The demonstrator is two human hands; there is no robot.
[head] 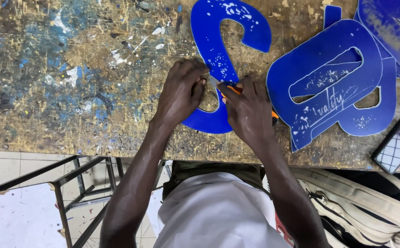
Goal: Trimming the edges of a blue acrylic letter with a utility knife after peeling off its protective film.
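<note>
A blue S-shaped cut-out letter (218,50) lies flat on a paint-stained wooden workbench (71,82). My left hand (179,92) presses down on the letter's middle, fingers curled at its edge. My right hand (248,110) grips an orange utility knife (229,88); its grey blade touches the letter's edge just beside my left fingertips. The lower curve of the letter shows between my two wrists.
Larger blue cut-out letters (333,78) are stacked at the right, one with scratched marks. A phone (399,142) lies at the bench's right edge. A beige backpack (360,202) sits below right. A black metal frame (80,183) stands on the tiled floor at lower left.
</note>
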